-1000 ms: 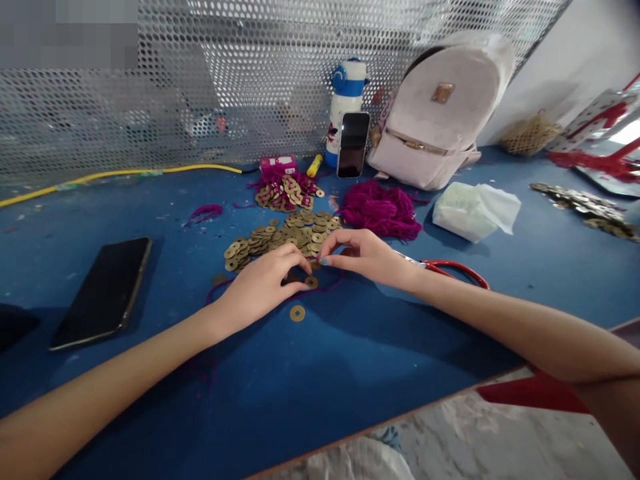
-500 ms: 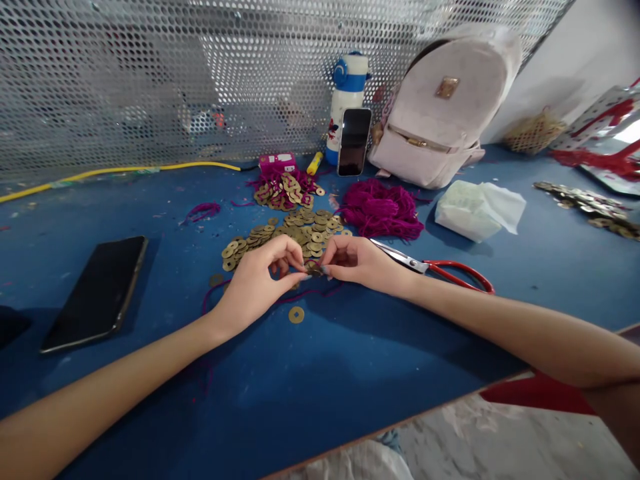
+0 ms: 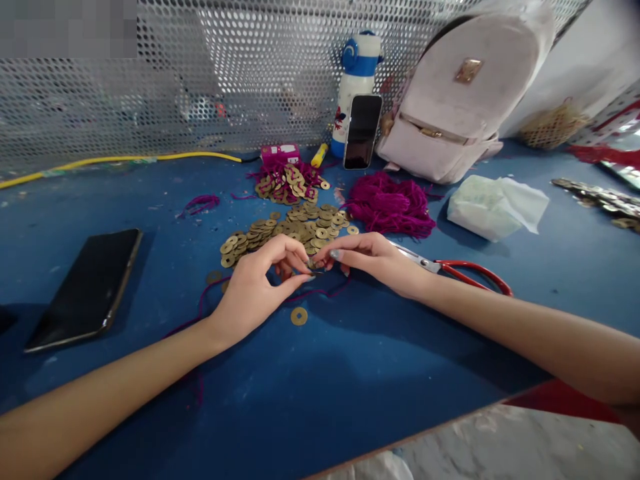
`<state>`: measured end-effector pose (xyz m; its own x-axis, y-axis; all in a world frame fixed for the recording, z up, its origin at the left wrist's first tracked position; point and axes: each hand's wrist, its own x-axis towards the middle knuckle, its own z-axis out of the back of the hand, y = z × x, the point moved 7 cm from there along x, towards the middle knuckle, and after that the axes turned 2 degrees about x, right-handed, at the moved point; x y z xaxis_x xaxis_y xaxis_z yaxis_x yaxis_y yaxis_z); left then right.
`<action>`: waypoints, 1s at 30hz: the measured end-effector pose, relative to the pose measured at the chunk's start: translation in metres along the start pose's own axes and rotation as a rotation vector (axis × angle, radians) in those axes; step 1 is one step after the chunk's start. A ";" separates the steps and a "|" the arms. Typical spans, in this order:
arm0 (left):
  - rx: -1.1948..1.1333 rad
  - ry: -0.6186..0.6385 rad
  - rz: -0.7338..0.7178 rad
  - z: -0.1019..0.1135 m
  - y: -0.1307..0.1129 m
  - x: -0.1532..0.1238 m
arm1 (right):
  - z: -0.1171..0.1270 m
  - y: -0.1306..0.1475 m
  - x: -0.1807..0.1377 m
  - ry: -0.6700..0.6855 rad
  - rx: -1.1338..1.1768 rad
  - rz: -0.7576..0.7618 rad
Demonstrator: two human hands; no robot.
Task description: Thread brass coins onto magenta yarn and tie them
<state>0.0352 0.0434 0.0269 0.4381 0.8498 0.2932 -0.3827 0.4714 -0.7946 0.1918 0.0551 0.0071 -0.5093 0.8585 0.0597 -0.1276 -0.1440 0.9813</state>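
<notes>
My left hand and my right hand meet fingertip to fingertip just above the blue table. Together they pinch a small brass coin with a hole and a magenta thread that trails on the table beneath them. Just behind the hands lies a pile of brass coins. A single coin lies on the table below my left fingers.
A bundle of magenta yarn and red-handled scissors lie by my right wrist. A second coin heap, a dark phone, an upright phone, a bottle, a pink backpack and a white bag stand around.
Both hands have lifted slightly off the table and drawn together, pinching a coin between their fingertips. The camera has shifted a little closer and to the left.
</notes>
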 end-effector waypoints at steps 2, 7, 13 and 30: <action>0.005 -0.007 0.001 0.000 0.000 0.000 | -0.001 0.002 -0.001 0.016 -0.003 0.015; 0.010 -0.050 0.020 0.003 0.004 0.000 | -0.004 0.003 -0.004 0.038 -0.034 0.002; 0.041 -0.073 0.061 0.005 0.006 0.000 | -0.005 0.003 -0.005 0.071 -0.032 -0.007; 0.027 -0.101 0.101 0.009 0.007 0.003 | -0.008 0.002 -0.005 0.098 -0.046 -0.002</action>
<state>0.0267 0.0513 0.0264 0.3131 0.9118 0.2657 -0.4432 0.3877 -0.8083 0.1872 0.0462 0.0075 -0.5895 0.8069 0.0372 -0.1663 -0.1664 0.9719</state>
